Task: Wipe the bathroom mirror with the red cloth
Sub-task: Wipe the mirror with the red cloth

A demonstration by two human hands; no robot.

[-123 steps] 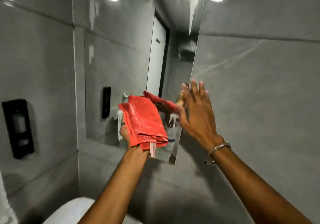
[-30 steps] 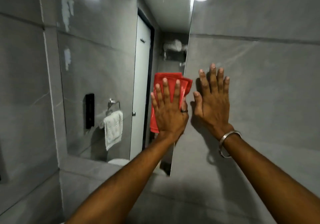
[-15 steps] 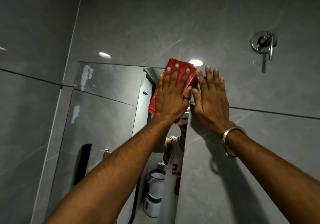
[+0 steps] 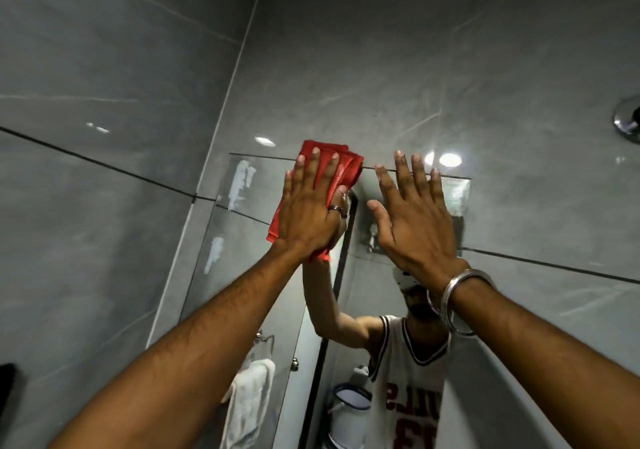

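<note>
The mirror (image 4: 242, 292) hangs on a grey tiled wall, with white smears (image 4: 239, 180) near its upper left corner. My left hand (image 4: 308, 213) presses the folded red cloth (image 4: 343, 164) flat against the glass at the mirror's top edge, fingers spread over it. The cloth sticks out above and to the left of the hand. To the right of it, my right hand (image 4: 412, 220) lies flat and open on the upper part of the mirror, holding nothing. A metal bangle circles that wrist.
A chrome wall fitting (image 4: 628, 122) sits at the right edge. The room corner (image 4: 239, 60) runs down just left of the mirror. A black object (image 4: 7, 389) is at the lower left edge. The mirror reflects a person and a white towel (image 4: 249, 400).
Both hands have shifted left along the mirror's top edge. The cloth has left the top right corner, and my right hand has come off the wall tile onto the glass.
</note>
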